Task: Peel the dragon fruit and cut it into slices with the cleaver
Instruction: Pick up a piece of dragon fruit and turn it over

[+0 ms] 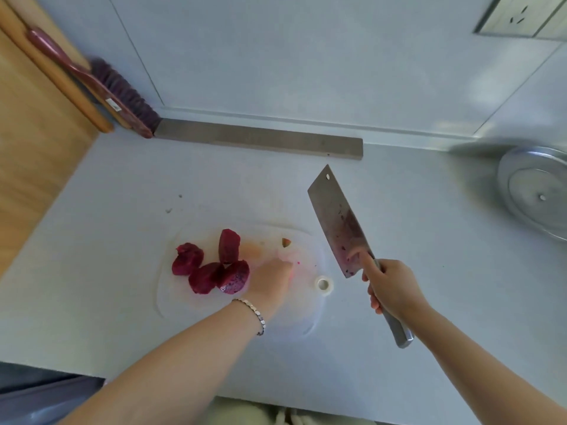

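Dragon fruit chunks (211, 271), peeled, are lying on the cutting board (184, 308) near the bench's front edge. Our right hand (392, 289) is gripping the raised cleaver (337, 222). Our left hand (270, 280) is resting beside the chunks, and we cannot tell its grip. We seem to be mid-slicing; next we would need to steady a chunk.

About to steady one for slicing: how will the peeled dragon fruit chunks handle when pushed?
Probably slippery: the dragon fruit chunks look wet, and juice smears the cleaver. Likely soft, so bruisable. Rounded sides may rock on the cutting board.
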Motion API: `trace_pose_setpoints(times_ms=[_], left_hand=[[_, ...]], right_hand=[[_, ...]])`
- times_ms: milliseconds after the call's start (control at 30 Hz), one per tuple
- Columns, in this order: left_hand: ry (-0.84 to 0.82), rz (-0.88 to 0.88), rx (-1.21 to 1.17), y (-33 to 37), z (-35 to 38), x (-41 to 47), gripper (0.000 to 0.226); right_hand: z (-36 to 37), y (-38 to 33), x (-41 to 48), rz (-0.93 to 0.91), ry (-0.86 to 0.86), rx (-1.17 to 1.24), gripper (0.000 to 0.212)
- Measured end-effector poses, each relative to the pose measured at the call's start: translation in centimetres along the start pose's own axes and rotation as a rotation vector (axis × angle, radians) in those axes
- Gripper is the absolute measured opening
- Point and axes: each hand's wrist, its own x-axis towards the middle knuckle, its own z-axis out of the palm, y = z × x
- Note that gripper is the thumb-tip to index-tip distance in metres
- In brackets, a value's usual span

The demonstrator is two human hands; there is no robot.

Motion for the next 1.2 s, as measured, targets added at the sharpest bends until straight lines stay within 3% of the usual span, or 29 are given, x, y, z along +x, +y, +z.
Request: trace_pose_setpoints(times_ms=[100, 267, 467, 733, 1000, 1200], left_hand=[[0.018, 0.034, 0.017, -0.1, 0.2, 0.3, 0.039], [-0.028, 0.090, 0.068, -0.2, -0.9, 1.1, 0.016], [0.229, -0.041, -0.036, 0.3, -3.1, 4.4, 0.023], [-0.058, 0.074, 0.268, 0.8, -4.0, 6.3, 0.021], [-0.063, 0.035, 0.239, 1.5, -4.8, 5.5, 0.023], [0.177, -0.007, -0.025, -0.9, -6.5, 0.6, 0.009]], right_hand=[[-0.6, 0.6, 0.8, 0.017, -0.017, 0.009, 0.044], [-0.7, 0.8, 1.8, 0.040, -0.035, 0.040, 0.044], [-0.6, -0.2, 3.1, 0.010, -0.056, 0.030, 0.041], [-0.3, -0.5, 3.4, 0.010, -0.058, 0.046, 0.042], [0.0, -0.6, 2.6, -0.022, -0.065, 0.028, 0.044], [1.1, -2.6, 1.4, -0.097, -0.117, -0.035, 0.042]])
